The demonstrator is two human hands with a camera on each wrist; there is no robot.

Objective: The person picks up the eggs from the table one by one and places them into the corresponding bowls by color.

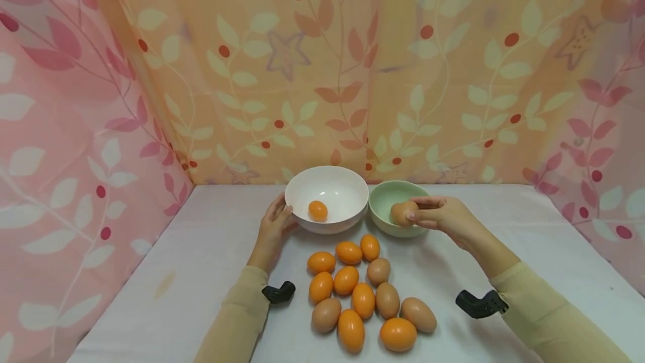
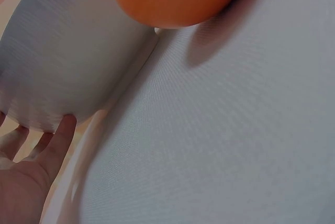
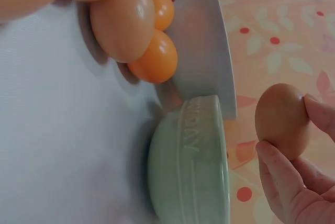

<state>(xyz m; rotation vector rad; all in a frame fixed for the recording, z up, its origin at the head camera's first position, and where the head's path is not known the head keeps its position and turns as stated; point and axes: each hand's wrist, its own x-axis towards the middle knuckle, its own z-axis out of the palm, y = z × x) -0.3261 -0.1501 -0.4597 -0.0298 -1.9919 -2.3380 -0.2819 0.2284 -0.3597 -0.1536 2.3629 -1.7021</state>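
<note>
Over the green bowl (image 1: 399, 232), my right hand (image 1: 445, 217) pinches a brown egg (image 3: 282, 120) between thumb and fingertips. The right wrist view has the egg above the bowl's rim. My left hand (image 1: 272, 231) is at the left side of the white bowl (image 1: 347, 214); in the left wrist view its fairly straight fingers (image 2: 64, 137) touch the bowl's outer wall. A single orange egg-shaped piece (image 1: 318, 210) lies inside the white bowl. The green bowl's inside is partly hidden by the egg and hand.
In front of the bowls lie several orange egg-shaped pieces (image 1: 346, 280) and several brown eggs (image 1: 387, 300), close together on the white tablecloth (image 1: 201, 273). Both bowls stand side by side near the back edge, before a patterned curtain (image 1: 322, 71).
</note>
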